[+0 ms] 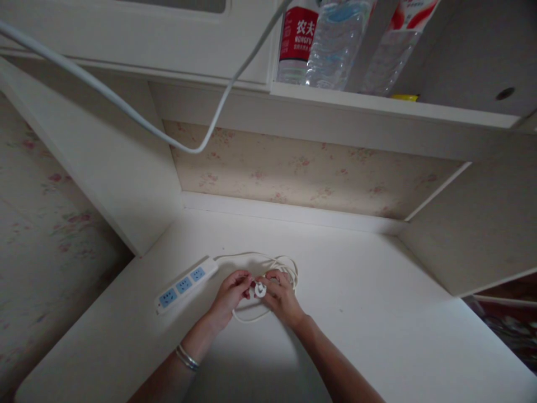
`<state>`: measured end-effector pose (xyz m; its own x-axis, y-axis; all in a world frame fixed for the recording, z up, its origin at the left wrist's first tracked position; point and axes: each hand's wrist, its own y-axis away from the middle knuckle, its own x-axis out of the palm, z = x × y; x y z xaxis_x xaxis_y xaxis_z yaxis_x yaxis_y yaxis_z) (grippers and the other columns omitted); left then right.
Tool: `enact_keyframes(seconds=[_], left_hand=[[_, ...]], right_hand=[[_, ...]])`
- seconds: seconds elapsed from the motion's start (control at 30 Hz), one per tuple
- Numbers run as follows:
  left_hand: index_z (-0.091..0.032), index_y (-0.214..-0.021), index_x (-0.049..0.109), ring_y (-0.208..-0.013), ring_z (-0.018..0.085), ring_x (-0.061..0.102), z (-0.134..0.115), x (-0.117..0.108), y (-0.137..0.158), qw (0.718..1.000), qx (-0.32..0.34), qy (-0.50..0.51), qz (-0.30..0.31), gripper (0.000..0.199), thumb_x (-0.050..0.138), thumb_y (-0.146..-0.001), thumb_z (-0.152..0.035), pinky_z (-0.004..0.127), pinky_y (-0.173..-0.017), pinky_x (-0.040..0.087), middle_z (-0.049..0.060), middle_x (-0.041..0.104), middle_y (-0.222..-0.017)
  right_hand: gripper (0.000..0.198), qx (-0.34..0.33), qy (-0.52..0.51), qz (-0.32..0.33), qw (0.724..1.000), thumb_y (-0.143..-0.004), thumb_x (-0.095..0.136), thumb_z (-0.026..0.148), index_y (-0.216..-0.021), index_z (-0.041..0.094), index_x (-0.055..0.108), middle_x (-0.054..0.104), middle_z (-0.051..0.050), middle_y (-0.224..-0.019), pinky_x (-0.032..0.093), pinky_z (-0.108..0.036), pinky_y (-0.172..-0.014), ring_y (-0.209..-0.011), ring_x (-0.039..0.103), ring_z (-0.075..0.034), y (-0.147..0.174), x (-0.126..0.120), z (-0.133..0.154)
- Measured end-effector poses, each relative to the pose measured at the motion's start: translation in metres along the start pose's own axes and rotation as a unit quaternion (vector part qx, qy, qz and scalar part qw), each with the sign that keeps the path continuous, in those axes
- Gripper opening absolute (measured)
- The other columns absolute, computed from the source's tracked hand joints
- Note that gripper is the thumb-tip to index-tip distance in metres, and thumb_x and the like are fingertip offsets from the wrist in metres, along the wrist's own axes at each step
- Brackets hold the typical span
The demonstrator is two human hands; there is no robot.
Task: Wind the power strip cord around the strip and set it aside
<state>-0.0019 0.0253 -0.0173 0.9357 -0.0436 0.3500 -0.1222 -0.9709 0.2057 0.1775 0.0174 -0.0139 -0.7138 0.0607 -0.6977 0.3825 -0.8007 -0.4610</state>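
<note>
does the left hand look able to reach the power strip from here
Probably yes: the left hand is near the power strip and nothing visible stands between them, though it is occupied at the plug.

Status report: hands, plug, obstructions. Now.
Left hand, right hand together at white plug. Power strip lying left of both hands. Coiled cord by right hand; nothing seen blocking plug.

smooth plastic power strip, plug also of plastic, shiny metal bracelet, clear glossy plastic bottles, smooth matt desktop
</note>
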Motion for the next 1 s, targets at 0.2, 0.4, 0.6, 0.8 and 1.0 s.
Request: enact_keyframes(seconds=[0.2,0.4,0.6,0.8,1.0], left_hand=[[-0.015,-0.089,0.055,-0.066,0.013,0.058,-0.002,0.007,-0.010,0.992,0.062,-0.093,-0.063,0.033,0.064,-0.075,-0.043,0.023,-0.055,0.041,0.003,0.064,-0.078],[-0.017,-0.084,0.053,-0.069,0.015,0.058,0.017,0.027,-0.031,0.958,0.162,-0.229,-0.059,0.025,0.048,-0.086,-0.042,0.027,-0.065,0.045,0.001,0.059,-0.071],[-0.017,-0.085,0.057,-0.073,0.017,0.055,0.019,0.036,-0.036,0.940,0.179,-0.288,-0.039,0.026,0.043,-0.090,-0.039,0.031,-0.072,0.045,0.001,0.058,-0.073],[-0.020,-0.121,0.056,-0.115,0.020,0.049,-0.010,0.046,0.004,0.772,0.352,-0.526,0.060,0.035,0.033,-0.095,-0.030,0.039,-0.102,0.036,0.009,0.057,-0.122],[-0.016,-0.143,0.032,-0.132,0.029,0.036,0.000,0.082,0.033,0.629,0.408,-0.641,0.164,0.075,0.056,-0.081,-0.052,0.054,-0.115,0.007,0.014,0.043,-0.143]], right_hand=[[0.023,0.064,-0.133,-0.044,0.988,-0.081,0.065,0.037,-0.102,0.026,0.066,0.062,-0.007,-0.106,0.038,-0.038,-0.092,-0.104,0.053,-0.024,0.002,-0.003,0.013],[0.040,0.149,-0.405,-0.064,0.900,-0.079,0.057,0.061,-0.083,0.023,0.067,0.060,-0.003,-0.084,0.045,-0.031,-0.075,-0.078,0.055,-0.018,-0.005,-0.017,0.025],[0.050,0.225,-0.575,-0.206,0.759,-0.080,0.043,0.072,-0.085,0.026,0.062,0.057,-0.003,-0.079,0.047,-0.037,-0.079,-0.076,0.055,-0.018,-0.014,-0.029,0.020],[0.043,0.253,-0.632,-0.245,0.690,-0.086,0.042,0.064,-0.079,0.026,0.060,0.053,0.001,-0.071,0.049,-0.037,-0.079,-0.068,0.054,-0.015,-0.003,-0.045,-0.001],[0.039,0.260,-0.648,-0.274,0.661,-0.088,0.045,0.059,-0.077,0.025,0.058,0.048,0.005,-0.065,0.049,-0.031,-0.076,-0.053,0.044,-0.011,0.014,-0.061,-0.004]])
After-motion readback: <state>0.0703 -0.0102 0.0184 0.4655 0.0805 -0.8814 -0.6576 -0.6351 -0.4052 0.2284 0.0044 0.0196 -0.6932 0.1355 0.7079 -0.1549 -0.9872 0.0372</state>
